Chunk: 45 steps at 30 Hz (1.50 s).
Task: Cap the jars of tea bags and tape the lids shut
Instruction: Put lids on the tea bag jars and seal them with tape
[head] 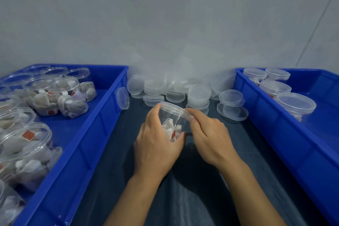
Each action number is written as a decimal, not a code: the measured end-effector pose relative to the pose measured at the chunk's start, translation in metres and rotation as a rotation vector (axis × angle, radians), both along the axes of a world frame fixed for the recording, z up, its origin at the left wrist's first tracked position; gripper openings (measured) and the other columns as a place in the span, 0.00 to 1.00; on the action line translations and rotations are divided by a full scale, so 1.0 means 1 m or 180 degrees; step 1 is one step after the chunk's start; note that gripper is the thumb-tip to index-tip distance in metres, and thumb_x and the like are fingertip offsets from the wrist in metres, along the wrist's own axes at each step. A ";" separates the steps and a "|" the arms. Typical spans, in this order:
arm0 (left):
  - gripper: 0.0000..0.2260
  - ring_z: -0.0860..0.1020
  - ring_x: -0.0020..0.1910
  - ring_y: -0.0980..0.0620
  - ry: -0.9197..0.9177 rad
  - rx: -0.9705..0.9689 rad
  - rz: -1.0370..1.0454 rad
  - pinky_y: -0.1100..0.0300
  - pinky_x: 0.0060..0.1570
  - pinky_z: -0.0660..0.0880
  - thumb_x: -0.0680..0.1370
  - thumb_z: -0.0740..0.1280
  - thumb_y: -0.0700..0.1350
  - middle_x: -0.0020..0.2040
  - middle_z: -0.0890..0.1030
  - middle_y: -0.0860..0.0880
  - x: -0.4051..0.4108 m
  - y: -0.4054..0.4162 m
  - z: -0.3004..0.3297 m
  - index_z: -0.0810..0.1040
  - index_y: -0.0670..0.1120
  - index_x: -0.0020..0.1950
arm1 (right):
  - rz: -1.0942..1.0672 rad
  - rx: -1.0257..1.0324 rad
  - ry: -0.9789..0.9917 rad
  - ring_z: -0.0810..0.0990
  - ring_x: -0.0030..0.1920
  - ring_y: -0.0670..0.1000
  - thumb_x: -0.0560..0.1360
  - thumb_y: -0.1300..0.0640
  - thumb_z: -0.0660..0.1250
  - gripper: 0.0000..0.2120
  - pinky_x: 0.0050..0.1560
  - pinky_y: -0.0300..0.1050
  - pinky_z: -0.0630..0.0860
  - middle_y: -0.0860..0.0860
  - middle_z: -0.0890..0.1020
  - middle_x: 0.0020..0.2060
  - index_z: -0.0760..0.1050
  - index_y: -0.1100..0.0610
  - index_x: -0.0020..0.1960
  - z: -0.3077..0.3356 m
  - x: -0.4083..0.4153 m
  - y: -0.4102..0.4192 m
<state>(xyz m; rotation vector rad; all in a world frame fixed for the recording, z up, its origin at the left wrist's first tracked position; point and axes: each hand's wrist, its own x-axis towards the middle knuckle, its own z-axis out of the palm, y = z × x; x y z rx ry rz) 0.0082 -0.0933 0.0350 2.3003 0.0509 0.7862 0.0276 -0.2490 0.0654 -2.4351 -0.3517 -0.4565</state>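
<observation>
A dark tabletop (113, 152) runs between two blue bins. The left bin (102, 115) holds open jars of tea bags (71, 97), none capped as far as can be seen; the right bin (275, 134) holds capped jars (295, 103), lids on. Against the wall, between the bins, lies a loose pile of clear lids (199, 93).

Over the middle of the tabletop both hands hold one clear jar (171, 119) with a few tea bags inside. It is tilted, its long axis leaning up and away from the person, the lidded mouth pointing toward the lid pile. The left hand (156, 145) wraps the jar's body from the left, its grip curled round the wall. The right hand (211, 134) comes in from the right, fingertips (191, 115) pinching the lid (176, 108) at its rim.

The lid looks seated, so this is probably the tightening turn, which falls to the right hand. No tape is visible anywhere.
</observation>
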 end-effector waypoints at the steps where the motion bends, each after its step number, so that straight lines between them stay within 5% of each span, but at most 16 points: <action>1: 0.43 0.77 0.68 0.49 0.0006 -0.0065 -0.0013 0.55 0.56 0.72 0.70 0.78 0.61 0.73 0.75 0.54 0.001 0.001 -0.002 0.60 0.57 0.79 | 0.0037 0.0002 0.0031 0.81 0.47 0.55 0.85 0.53 0.55 0.18 0.48 0.53 0.72 0.43 0.83 0.40 0.73 0.41 0.72 0.000 0.000 0.000; 4: 0.42 0.78 0.68 0.52 -0.0049 -0.0367 -0.0050 0.56 0.59 0.74 0.70 0.78 0.62 0.72 0.77 0.56 0.004 0.006 -0.005 0.63 0.58 0.79 | 0.0106 0.0093 0.0136 0.78 0.40 0.51 0.84 0.49 0.55 0.18 0.48 0.55 0.74 0.41 0.76 0.29 0.71 0.39 0.72 0.000 0.001 -0.001; 11: 0.38 0.80 0.61 0.59 -0.0044 -0.1052 -0.0334 0.50 0.59 0.81 0.65 0.78 0.63 0.65 0.77 0.66 0.004 0.018 -0.002 0.69 0.65 0.73 | 0.0125 -0.0097 0.0085 0.79 0.40 0.51 0.85 0.42 0.51 0.16 0.49 0.57 0.75 0.41 0.75 0.29 0.69 0.36 0.69 0.004 0.000 -0.006; 16: 0.38 0.79 0.59 0.66 0.0001 -0.1350 -0.0606 0.57 0.58 0.81 0.63 0.79 0.61 0.64 0.76 0.73 0.004 0.020 0.000 0.72 0.66 0.72 | 0.0062 -0.0129 0.0104 0.79 0.41 0.54 0.85 0.42 0.52 0.14 0.51 0.58 0.76 0.40 0.73 0.29 0.70 0.36 0.68 0.002 0.002 -0.010; 20: 0.38 0.80 0.60 0.65 -0.0015 -0.1549 -0.0769 0.61 0.56 0.81 0.62 0.80 0.61 0.66 0.77 0.70 0.004 0.021 0.000 0.73 0.65 0.71 | 0.0110 -0.0172 0.0216 0.78 0.41 0.52 0.85 0.42 0.53 0.15 0.52 0.58 0.76 0.32 0.76 0.32 0.68 0.33 0.70 0.001 0.005 -0.013; 33: 0.38 0.82 0.62 0.61 0.0078 -0.2042 -0.1284 0.67 0.54 0.79 0.62 0.81 0.56 0.68 0.80 0.56 0.008 0.020 -0.002 0.76 0.54 0.71 | 0.0041 -0.0042 0.0325 0.81 0.49 0.52 0.80 0.35 0.50 0.17 0.56 0.58 0.77 0.37 0.80 0.36 0.68 0.27 0.66 0.002 0.006 -0.013; 37: 0.34 0.80 0.62 0.66 0.0297 -0.1712 -0.1277 0.67 0.55 0.78 0.65 0.78 0.61 0.67 0.79 0.60 0.005 0.022 0.002 0.74 0.58 0.70 | 0.0007 0.0007 0.0197 0.82 0.48 0.53 0.82 0.37 0.52 0.16 0.55 0.57 0.78 0.37 0.80 0.36 0.72 0.32 0.67 0.002 0.004 -0.011; 41: 0.30 0.77 0.65 0.61 0.0453 -0.0681 -0.0783 0.56 0.64 0.75 0.72 0.69 0.67 0.66 0.78 0.63 0.000 0.025 0.012 0.72 0.62 0.73 | -0.0077 -0.0067 0.0069 0.82 0.49 0.55 0.84 0.40 0.54 0.15 0.53 0.57 0.78 0.42 0.84 0.40 0.73 0.36 0.68 0.003 0.001 -0.007; 45: 0.30 0.81 0.59 0.55 0.0634 -0.0968 -0.0594 0.46 0.62 0.76 0.69 0.60 0.76 0.60 0.82 0.61 -0.002 0.027 0.020 0.73 0.63 0.66 | -0.0066 -0.0313 -0.0158 0.83 0.49 0.57 0.83 0.38 0.51 0.16 0.50 0.55 0.78 0.45 0.85 0.42 0.71 0.36 0.67 0.002 -0.006 0.006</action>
